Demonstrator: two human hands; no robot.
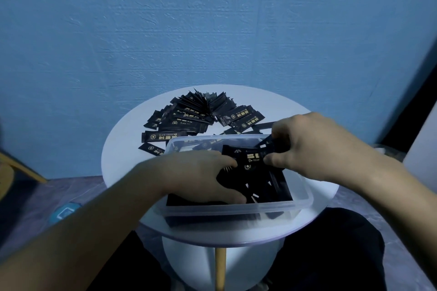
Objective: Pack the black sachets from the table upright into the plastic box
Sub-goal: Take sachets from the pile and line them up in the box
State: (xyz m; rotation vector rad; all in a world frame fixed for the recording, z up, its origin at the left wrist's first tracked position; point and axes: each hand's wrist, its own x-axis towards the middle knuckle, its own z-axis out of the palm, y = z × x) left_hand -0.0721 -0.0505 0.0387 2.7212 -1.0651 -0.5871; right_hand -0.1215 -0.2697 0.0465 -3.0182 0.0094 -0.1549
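My right grip (314,146) pinches a few black foil coffee sachets (254,157) over the far right of the clear rectangular plastic box (236,209). My left grip (201,172) curls round the sachets already standing inside (272,186). I judge the job partway done: the box's near half looks filled, and a big fanned pile (189,118) lies on the round white worktop (123,149) just beyond.
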